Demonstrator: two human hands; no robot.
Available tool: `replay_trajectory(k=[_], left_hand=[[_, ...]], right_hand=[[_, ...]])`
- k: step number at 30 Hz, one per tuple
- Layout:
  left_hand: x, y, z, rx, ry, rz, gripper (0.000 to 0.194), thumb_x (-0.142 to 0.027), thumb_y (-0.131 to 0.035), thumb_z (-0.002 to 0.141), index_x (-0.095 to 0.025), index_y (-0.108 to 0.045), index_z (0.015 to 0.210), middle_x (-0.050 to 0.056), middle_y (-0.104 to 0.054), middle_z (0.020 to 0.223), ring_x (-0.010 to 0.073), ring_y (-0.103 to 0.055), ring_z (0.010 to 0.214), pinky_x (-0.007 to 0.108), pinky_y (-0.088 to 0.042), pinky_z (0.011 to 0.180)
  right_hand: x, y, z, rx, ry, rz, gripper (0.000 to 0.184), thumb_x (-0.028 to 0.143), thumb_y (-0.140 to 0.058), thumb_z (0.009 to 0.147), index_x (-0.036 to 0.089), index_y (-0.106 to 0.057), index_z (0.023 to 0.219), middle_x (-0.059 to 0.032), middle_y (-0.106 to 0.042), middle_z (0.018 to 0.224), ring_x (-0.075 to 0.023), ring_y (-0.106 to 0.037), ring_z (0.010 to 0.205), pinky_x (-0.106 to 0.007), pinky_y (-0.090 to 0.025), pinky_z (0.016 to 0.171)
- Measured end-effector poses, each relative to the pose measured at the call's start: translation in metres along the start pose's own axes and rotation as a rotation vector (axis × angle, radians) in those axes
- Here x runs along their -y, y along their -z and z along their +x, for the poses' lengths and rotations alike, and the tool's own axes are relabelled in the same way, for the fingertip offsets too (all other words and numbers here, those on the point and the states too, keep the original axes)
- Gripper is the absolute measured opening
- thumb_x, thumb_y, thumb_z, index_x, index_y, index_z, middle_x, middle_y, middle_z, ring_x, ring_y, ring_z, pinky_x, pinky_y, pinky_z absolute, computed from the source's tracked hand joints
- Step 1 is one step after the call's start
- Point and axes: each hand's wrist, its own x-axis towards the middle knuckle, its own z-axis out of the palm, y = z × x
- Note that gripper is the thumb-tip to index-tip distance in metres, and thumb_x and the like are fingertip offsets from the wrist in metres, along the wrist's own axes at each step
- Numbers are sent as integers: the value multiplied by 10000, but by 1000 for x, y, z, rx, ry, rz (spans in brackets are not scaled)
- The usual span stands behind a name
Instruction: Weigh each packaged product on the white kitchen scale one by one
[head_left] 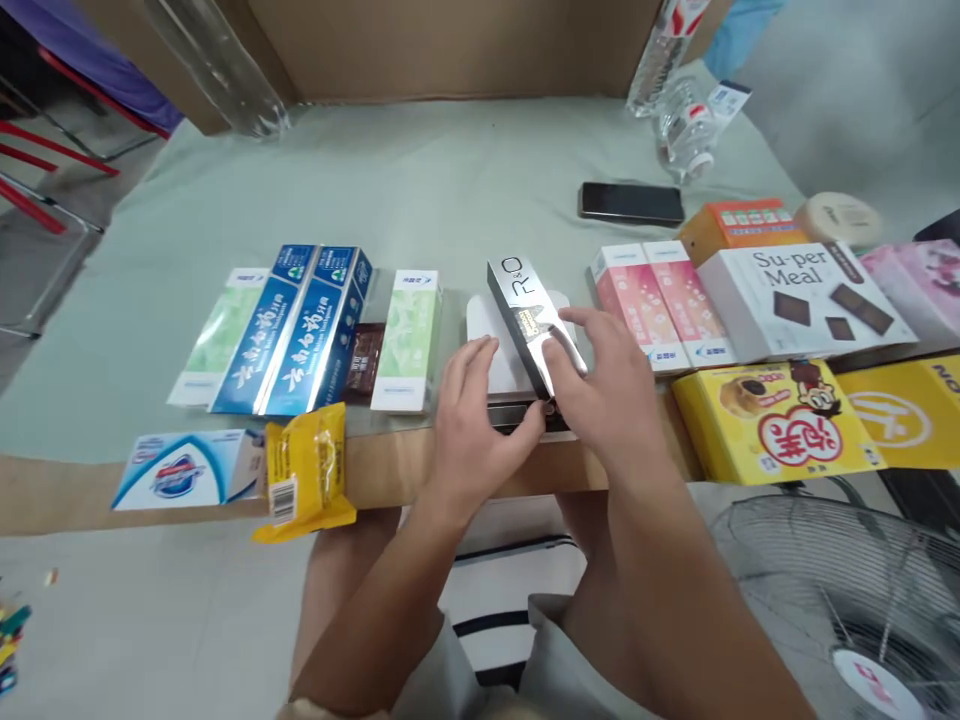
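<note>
A long silver box (527, 300) with black lettering lies slanted over a white flat object (486, 345) at the table's front edge. My right hand (606, 392) grips the lower right part of this box between thumb and fingers. My left hand (474, 440) is to the left, fingers stretched out and apart from the thumb. Its thumb tip is near the box's lower end; whether it touches cannot be made out. Beneath the hands is a dark, narrow object (507, 414), mostly hidden.
Left are blue toothpaste boxes (311, 330), green-white boxes (409, 335), a soap box (187, 470) and a yellow packet (307, 470). Right are pink boxes (637, 305), a Su-per Meal box (806, 300) and a yellow snack box (780, 420). Behind are a phone (631, 203) and bottles (686, 125).
</note>
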Motion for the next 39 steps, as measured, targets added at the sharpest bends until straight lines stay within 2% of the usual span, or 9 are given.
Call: replay_trajectory(k=[3, 9, 14, 18, 21, 28, 32, 35, 39], left_hand=[[8, 0, -10, 3, 44, -16, 596, -348, -666, 914, -207, -481, 1462, 188, -540, 1543, 340, -518, 1479, 558, -475, 1207], [16, -2, -18, 179, 14, 39, 614, -304, -660, 940, -257, -453, 1516, 160, -408, 1684, 397, -327, 1607, 603, -462, 1215], [20, -6, -19, 199, -22, 95, 571, -301, -624, 984, -273, -460, 1530, 137, -404, 1698, 404, -278, 1626, 609, -460, 1219], [21, -9, -20, 169, -26, 93, 583, -307, -643, 969, -259, -474, 1524, 148, -431, 1680, 401, -310, 1615, 616, -446, 1228], [21, -11, -20, 162, -22, 104, 591, -292, -652, 953, -261, -486, 1520, 147, -445, 1670, 400, -319, 1611, 624, -427, 1239], [21, -10, -18, 162, -24, 94, 582, -286, -656, 944, -282, -510, 1507, 129, -447, 1670, 396, -316, 1613, 627, -414, 1246], [20, -9, -18, 161, -27, 92, 586, -293, -656, 951, -264, -501, 1515, 142, -437, 1674, 396, -328, 1608, 604, -454, 1222], [20, -9, -19, 162, -20, 87, 595, -302, -659, 951, -277, -492, 1522, 139, -425, 1682, 389, -323, 1612, 602, -453, 1223], [19, -10, -19, 167, -5, 85, 595, -307, -663, 945, -279, -499, 1516, 136, -430, 1678, 388, -315, 1615, 606, -433, 1238]], right_hand=[[-6, -5, 1, -22, 31, 50, 400, 382, -581, 896, 228, -666, 1256, -157, -667, 1400, -306, -587, 1361, -543, -502, 1112], [-13, -10, 0, 131, 150, -53, 475, 327, -622, 849, 249, -668, 1315, -144, -600, 1513, -327, -529, 1456, -569, -436, 1188], [-32, -4, 5, -43, 111, -157, 416, 258, -557, 866, 240, -686, 1261, -136, -717, 1308, -325, -628, 1267, -563, -470, 1110], [-51, 0, 11, -194, 43, -272, 416, 288, -546, 880, 214, -681, 1266, -178, -669, 1358, -363, -560, 1326, -622, -410, 1128], [-57, -1, 13, -196, 6, -328, 416, 321, -549, 875, 233, -690, 1257, -168, -651, 1384, -381, -564, 1267, -658, -405, 1083], [-47, -2, 8, -209, -15, -386, 387, 301, -548, 892, 242, -709, 1239, -164, -676, 1306, -394, -565, 1209, -639, -428, 991], [-40, 1, -5, -90, 93, -378, 350, 198, -505, 908, 248, -737, 1166, -136, -692, 1326, -361, -567, 1253, -566, -426, 987], [-39, 1, -11, -22, 89, -374, 343, 133, -479, 911, 259, -760, 1063, -107, -732, 1284, -340, -583, 1223, -550, -400, 976], [-35, -4, -13, -80, 22, -373, 258, 273, -513, 961, 262, -766, 1013, -94, -770, 1229, -360, -584, 1194, -594, -373, 989]])
